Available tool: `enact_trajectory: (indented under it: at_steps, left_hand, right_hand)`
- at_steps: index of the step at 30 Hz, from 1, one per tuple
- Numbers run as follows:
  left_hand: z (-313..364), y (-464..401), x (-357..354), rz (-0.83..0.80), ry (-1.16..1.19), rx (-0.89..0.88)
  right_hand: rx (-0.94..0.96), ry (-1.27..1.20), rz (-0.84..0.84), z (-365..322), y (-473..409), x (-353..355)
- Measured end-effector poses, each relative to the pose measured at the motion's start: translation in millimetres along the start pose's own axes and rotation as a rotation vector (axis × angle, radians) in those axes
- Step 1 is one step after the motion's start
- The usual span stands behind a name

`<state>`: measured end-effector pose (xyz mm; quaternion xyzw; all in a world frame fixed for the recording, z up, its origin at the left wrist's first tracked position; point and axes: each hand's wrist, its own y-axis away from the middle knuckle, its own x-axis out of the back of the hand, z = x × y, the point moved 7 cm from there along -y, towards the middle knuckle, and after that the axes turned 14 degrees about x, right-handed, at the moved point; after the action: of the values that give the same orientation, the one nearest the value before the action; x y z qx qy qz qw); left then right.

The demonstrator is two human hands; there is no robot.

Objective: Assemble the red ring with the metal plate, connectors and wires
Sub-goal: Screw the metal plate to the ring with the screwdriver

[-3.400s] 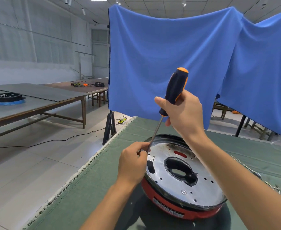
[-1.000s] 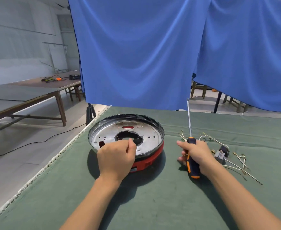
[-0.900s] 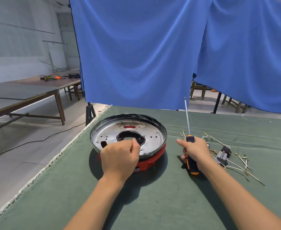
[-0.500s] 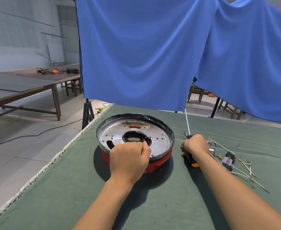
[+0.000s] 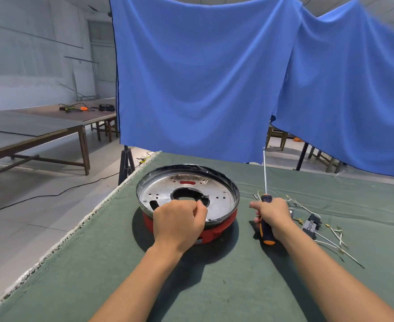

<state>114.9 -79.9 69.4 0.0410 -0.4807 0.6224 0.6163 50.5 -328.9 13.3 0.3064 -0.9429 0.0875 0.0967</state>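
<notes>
Evidently steadying, the left hand curls over the near rim of the metal plate seated in the red ring mid-bench; whether it pinches anything is hidden. The right hand grips the screwdriver, parked beside it.

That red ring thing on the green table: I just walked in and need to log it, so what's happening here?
A person is assembling it. The left hand rests curled on the metal plate seated in the red ring. The right hand holds a screwdriver with its shaft pointing up, away from the plate. Wires and connectors lie loose on the table beside it.
</notes>
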Motion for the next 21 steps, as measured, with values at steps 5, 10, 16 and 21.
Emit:
enact_trajectory:
  at_steps: [5, 10, 16, 21]
  left_hand:
    - [3, 13, 10, -0.033, 0.014, 0.067]
    - [16, 42, 39, -0.025, 0.072, 0.011]
    - [56, 69, 64, -0.064, 0.149, -0.084]
    - [66, 61, 32, -0.324, -0.098, 0.008]
  right_hand:
    - [0.145, -0.190, -0.050, -40, 36, 23]
    - [0.315, -0.229, -0.152, -88, 70, 44]
    - [0.378, -0.248, -0.282, -117, 98, 27]
    - [0.426, -0.191, -0.362, -116, 100, 5]
